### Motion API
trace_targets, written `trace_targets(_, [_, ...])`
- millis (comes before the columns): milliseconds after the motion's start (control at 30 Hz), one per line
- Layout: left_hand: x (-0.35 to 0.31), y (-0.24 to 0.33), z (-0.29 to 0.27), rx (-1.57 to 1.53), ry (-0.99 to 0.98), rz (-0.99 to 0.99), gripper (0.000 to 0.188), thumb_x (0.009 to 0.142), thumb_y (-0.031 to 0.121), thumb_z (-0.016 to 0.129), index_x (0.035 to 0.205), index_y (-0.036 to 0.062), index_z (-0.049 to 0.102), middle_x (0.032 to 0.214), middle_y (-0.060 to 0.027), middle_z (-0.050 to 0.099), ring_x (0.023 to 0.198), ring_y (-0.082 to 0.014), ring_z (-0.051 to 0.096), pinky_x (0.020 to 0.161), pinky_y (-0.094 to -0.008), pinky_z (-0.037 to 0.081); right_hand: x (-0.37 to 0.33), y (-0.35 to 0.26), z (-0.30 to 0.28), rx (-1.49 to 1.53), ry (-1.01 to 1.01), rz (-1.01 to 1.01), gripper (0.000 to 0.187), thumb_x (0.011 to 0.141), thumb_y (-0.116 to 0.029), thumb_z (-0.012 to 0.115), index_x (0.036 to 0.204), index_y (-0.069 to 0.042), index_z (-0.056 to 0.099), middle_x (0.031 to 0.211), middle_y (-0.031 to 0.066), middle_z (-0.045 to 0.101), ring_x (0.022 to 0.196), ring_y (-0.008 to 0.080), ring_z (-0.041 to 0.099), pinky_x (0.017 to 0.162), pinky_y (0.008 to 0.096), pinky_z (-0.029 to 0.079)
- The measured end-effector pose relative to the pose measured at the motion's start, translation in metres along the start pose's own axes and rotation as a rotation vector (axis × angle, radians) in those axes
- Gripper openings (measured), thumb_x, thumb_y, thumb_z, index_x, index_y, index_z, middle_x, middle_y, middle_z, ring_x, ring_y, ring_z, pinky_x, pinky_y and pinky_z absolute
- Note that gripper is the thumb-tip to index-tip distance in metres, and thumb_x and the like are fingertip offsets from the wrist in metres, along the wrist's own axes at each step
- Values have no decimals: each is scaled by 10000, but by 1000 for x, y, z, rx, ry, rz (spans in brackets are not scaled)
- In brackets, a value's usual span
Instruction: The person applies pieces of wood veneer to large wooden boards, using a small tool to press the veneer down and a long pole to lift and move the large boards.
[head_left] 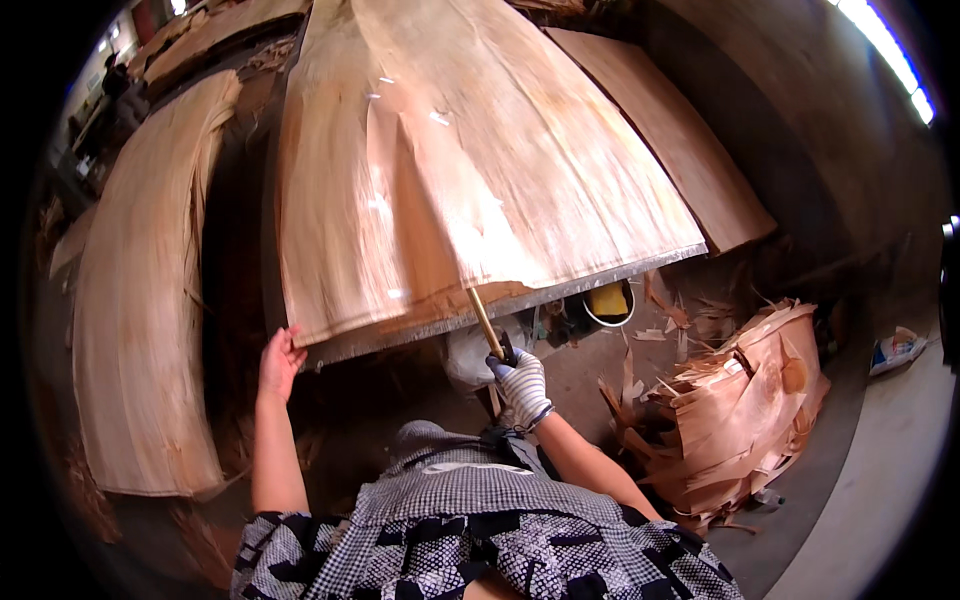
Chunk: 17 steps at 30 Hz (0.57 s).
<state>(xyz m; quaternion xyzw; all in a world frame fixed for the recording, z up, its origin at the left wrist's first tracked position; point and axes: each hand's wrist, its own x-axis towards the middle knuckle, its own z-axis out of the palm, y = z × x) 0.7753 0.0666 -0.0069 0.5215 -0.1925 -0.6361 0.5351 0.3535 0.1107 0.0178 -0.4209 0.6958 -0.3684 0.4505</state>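
A large sheet of wood veneer (470, 150) lies on a stack in front of me, with small white patches and a raised fold running along its middle. Bare, my left hand (281, 362) pinches the sheet's near left corner between thumb and fingers. My right hand (521, 386), in a striped white glove, is closed round the dark handle of a brass-coloured rod tool (482, 315). The rod's far end meets the near edge of the sheet, close to the fold; whether its tip goes beneath is hidden.
Another veneer stack (145, 320) stands at the left, and a narrower board-like stack (680, 140) at the right. Torn veneer scraps (745, 410) form a heap at the lower right. Under the near edge sits a white-rimmed bucket (609, 322) with something yellow inside. A person (122, 92) is far left.
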Motion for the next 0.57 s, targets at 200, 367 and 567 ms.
trace_targets(200, [13, -20, 72, 260, 45, 41, 144, 895, 167, 493, 973, 93, 589, 927, 10, 589, 812, -100, 542, 749, -272, 439, 34, -55, -81, 394, -106, 225, 85, 748, -131, 684, 758, -75, 621, 548, -35, 494, 408, 53, 399, 361, 219, 289])
trace_targets(367, [40, -48, 193, 423, -47, 32, 133, 854, 51, 483, 927, 86, 589, 891, 17, 575, 806, -77, 535, 718, -244, 451, 94, -58, -195, 463, -154, 236, 125, 766, -171, 684, 726, -92, 595, 545, -23, 498, 381, 70, 396, 351, 224, 291])
trace_targets(567, [76, -105, 381, 477, -118, 53, 158, 855, 40, 496, 979, 50, 592, 941, -11, 587, 851, -98, 549, 735, -242, 472, 188, -42, -366, 544, -155, 246, 139, 772, -193, 687, 752, -88, 598, 572, 2, 541, 399, 90, 432, 371, 213, 322])
